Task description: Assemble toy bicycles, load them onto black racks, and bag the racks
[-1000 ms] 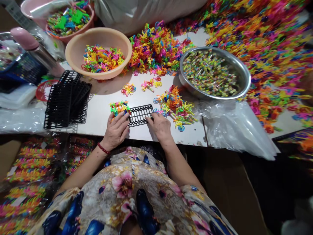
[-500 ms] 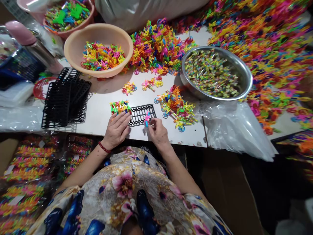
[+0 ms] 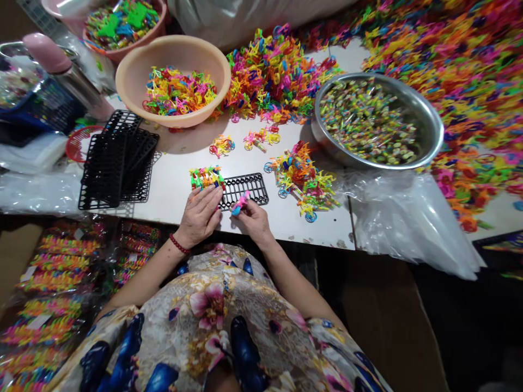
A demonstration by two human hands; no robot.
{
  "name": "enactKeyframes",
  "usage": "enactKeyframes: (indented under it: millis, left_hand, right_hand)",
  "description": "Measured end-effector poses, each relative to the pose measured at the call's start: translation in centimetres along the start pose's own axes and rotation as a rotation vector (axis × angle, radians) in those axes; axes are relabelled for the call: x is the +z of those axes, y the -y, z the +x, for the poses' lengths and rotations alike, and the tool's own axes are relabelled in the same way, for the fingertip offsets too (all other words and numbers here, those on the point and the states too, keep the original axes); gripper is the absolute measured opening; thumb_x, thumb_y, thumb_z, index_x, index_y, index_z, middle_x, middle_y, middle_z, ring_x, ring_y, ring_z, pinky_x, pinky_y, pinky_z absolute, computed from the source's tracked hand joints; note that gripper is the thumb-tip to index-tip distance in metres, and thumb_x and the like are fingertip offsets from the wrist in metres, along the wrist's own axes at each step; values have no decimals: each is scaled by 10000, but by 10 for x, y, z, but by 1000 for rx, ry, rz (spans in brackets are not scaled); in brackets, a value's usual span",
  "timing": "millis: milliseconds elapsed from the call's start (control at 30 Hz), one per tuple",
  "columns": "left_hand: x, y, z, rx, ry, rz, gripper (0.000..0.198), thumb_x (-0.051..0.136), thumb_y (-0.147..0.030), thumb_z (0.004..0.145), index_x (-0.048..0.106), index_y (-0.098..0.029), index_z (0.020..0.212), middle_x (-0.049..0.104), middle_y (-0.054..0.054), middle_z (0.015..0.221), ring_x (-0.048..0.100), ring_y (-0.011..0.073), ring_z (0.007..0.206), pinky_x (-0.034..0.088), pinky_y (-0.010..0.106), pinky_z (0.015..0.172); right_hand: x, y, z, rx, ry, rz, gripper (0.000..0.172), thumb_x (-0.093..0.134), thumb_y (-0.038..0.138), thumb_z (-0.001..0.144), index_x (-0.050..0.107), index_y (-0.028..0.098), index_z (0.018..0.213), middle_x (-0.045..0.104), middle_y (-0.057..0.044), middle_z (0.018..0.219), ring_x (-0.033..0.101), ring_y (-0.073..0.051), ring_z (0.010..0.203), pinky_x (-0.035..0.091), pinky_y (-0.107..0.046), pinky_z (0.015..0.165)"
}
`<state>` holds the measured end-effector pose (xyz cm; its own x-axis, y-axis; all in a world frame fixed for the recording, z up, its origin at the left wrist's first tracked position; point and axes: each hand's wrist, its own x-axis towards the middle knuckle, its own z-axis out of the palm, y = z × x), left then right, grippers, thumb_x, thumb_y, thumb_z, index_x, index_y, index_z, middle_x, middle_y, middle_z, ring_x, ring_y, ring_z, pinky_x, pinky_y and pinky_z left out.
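Observation:
A black plastic grid tray [image 3: 248, 188] lies on the white table near its front edge, and its left end is filled with small coloured toy bicycles [image 3: 206, 177]. My left hand [image 3: 200, 214] rests on that filled end with the fingers curled over it. My right hand [image 3: 252, 216] pinches a pink toy bicycle [image 3: 240, 202] with a blue wheel just above the tray's near edge. A small heap of loose coloured bicycles [image 3: 304, 179] lies right of the tray.
A stack of black grid trays [image 3: 118, 161] sits at the left. Behind are a peach bowl [image 3: 175, 53] of toys, a steel bowl [image 3: 425, 117] of wrapped sweets and big toy piles. Clear plastic bags [image 3: 404, 218] lie at the right; packed toys [image 3: 53, 283] lie below left.
My right hand picked up a pink bicycle from the right of the tray and carried it leftward to the tray's near edge. My left hand stayed on the filled end.

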<state>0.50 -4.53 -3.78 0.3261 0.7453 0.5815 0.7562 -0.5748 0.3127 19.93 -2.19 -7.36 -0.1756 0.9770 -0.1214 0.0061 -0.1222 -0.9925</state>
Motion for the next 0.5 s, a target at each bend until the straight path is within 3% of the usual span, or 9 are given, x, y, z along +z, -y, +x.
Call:
enactKeyframes:
  millis: [100,233,300,433,500]
  left_hand:
    - [0,0,0,2,1,0,640,537,-203,939,339,-225,1547,595,116,1416,499,242,1377,353,494,1167]
    - [-1,0,0,-1,3,-2,645,533,-208,941,328,-217,1553,593,127,1416,499,249,1377,354,497,1165]
    - [-2,0,0,-1,9,-9,644,527,-215,945,321,-219,1555,591,128,1418,498,250,1378,353,500,1165]
    - [-3,-2,1,-3,5,-28,655,539,-213,941,317,-212,1557,594,137,1411,500,257,1372,369,498,1151]
    - [-4,-3,2,-25,0,-34,658,543,-212,941,315,-211,1558,597,141,1404,506,263,1363,387,494,1134]
  right_hand:
    - [8,4,3,89,-5,136,309,814,432,675,666,194,806,605,38,644,533,-99,547,456,-227,539]
    - [16,9,4,171,-3,289,396,809,495,678,707,190,910,626,24,690,529,-98,552,478,-246,557]
    - [15,10,2,87,-16,174,387,785,510,707,730,192,921,650,0,749,552,-118,613,493,-268,597]
    - [3,13,3,-197,-131,-278,255,791,443,721,731,199,763,634,-22,757,547,-149,693,491,-300,685]
    - [-3,13,5,-179,-191,-311,268,792,448,716,716,195,760,615,-11,731,524,-141,653,482,-301,663]
